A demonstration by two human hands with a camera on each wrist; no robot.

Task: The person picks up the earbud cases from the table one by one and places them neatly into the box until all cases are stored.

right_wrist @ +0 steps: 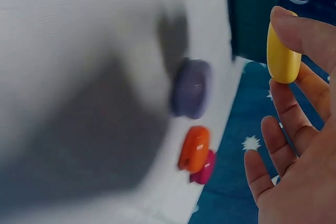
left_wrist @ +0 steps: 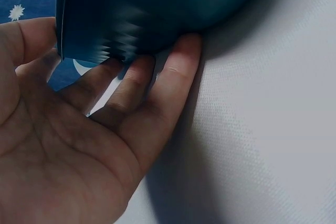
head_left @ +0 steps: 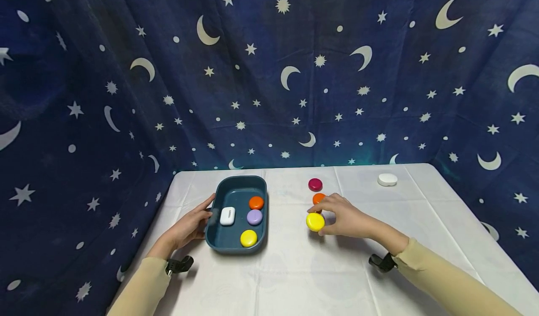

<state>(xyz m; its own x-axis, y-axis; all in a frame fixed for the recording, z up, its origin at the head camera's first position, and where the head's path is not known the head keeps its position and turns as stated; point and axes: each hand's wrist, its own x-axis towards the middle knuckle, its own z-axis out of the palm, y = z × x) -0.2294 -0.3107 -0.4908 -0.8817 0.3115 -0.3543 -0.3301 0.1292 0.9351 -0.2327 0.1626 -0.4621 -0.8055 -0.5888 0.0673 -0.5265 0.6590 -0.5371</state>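
Observation:
My right hand (head_left: pixel 347 217) pinches a glossy yellow disc (head_left: pixel 315 222) between thumb and fingertips, held above the table. In the right wrist view this yellow disc (right_wrist: pixel 283 53) shows edge-on, thick with rounded sides. Beyond it, a purple disc (right_wrist: pixel 191 87), an orange disc (right_wrist: pixel 195 148) and a dark red disc (right_wrist: pixel 205 167) lie in a row on the table. My left hand (head_left: pixel 189 227) grips the left side of a dark teal tray (head_left: pixel 236 250), its thumb at the rim and fingers along the outer wall (left_wrist: pixel 157 3).
Inside the tray lie a white rounded case (head_left: pixel 227 216), an orange disc (head_left: pixel 256 202), a purple disc (head_left: pixel 254 217) and a yellow disc (head_left: pixel 249 238). A white oval piece (head_left: pixel 387 180) sits at the table's far right. A dark blue star-and-moon curtain (head_left: pixel 261 72) stands behind.

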